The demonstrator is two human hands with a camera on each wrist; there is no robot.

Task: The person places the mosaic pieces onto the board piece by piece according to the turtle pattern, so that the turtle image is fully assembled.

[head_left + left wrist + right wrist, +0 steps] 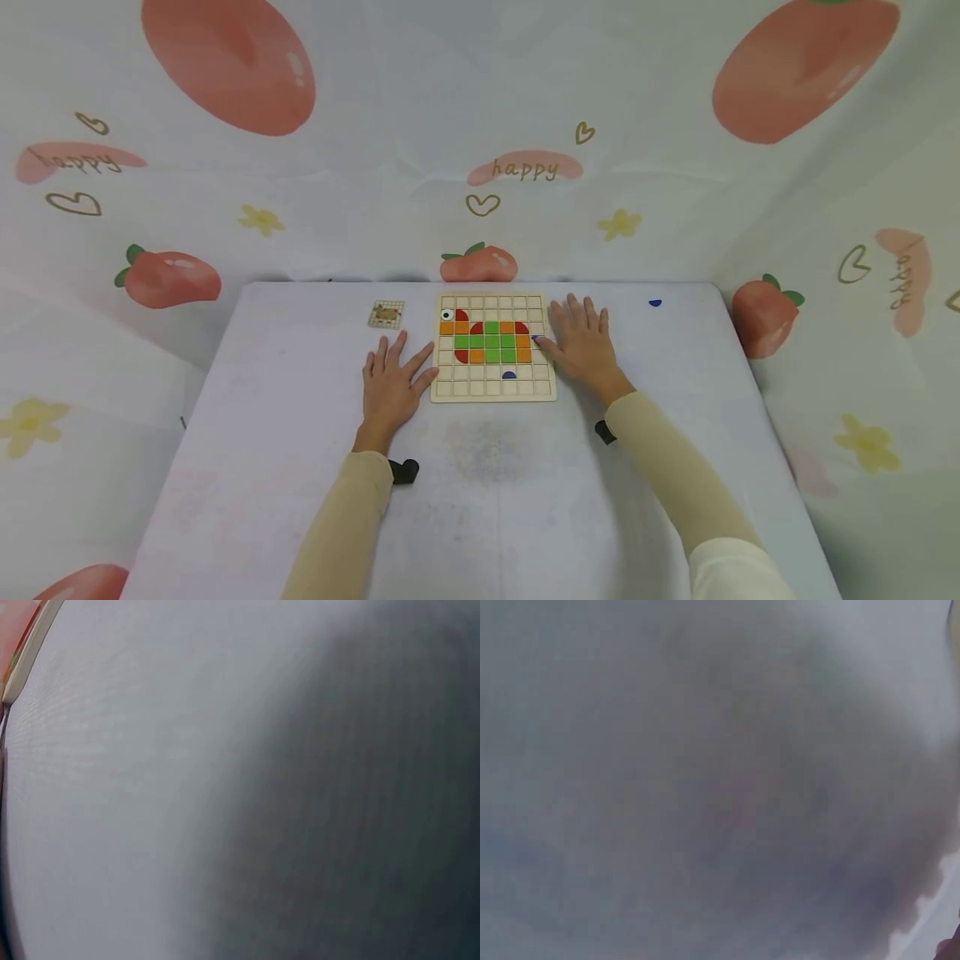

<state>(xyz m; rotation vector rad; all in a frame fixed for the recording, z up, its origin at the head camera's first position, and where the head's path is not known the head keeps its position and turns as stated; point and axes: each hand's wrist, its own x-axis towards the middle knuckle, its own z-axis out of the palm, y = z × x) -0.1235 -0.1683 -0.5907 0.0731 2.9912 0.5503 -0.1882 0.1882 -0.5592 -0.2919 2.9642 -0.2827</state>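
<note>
A square wooden grid board (495, 398) lies on the table, with red, orange and green tiles (492, 341) set in an animal-like shape and a round eye piece (447, 315) at its upper left. My left hand (392, 390) rests spread at the board's left edge, index finger and thumb right at the rim. On the other side my right hand (583, 343) lies with fingers extended, its thumb tip at a small blue piece (535, 337) in a right-hand cell. Lower on the grid sits a blue half-round piece (509, 375). Both wrist views are mostly blurred tabletop and shadow.
Beyond the left hand lies a small picture card (386, 314) with a gridded pattern. Another blue half-round piece (656, 302) is near the table's far right edge. A printed cloth (540, 242) hangs behind and beside the white table (247, 400).
</note>
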